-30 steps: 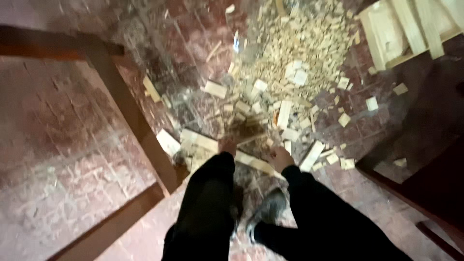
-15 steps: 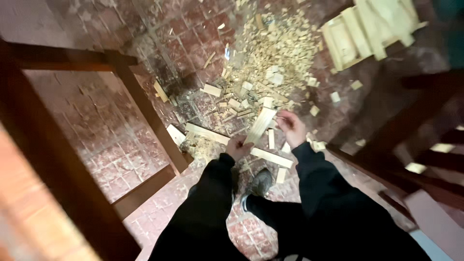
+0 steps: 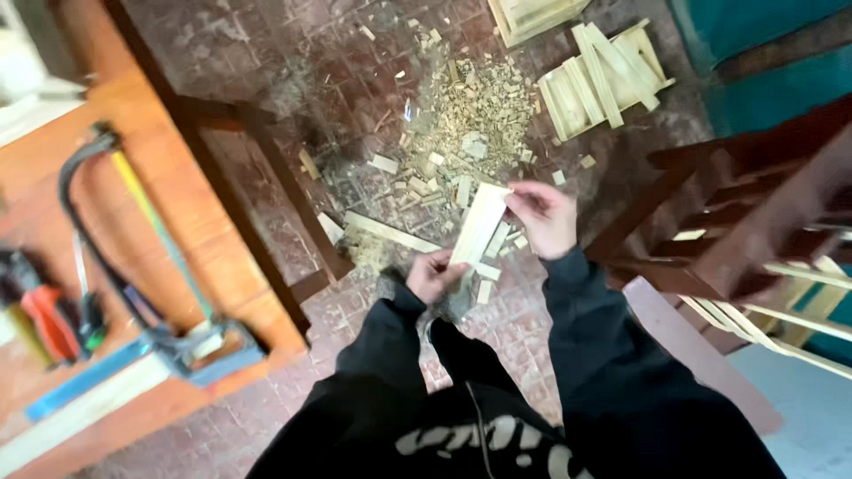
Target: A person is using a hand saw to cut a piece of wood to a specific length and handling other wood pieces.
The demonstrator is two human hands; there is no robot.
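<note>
Here, the orange wooden worktop (image 3: 177, 222) with its hacksaw (image 3: 124, 204) stands at the person's left, above a red brick floor (image 3: 293, 53) littered with pale wood offcuts (image 3: 470, 106). A flat pale wooden slat (image 3: 479, 223) is held over that floor between both hands. The left hand (image 3: 435, 275) grips its lower end; the right hand (image 3: 541, 217) pinches the upper end, fingers spread. Gripping both ends firmly would best steady it.
</note>
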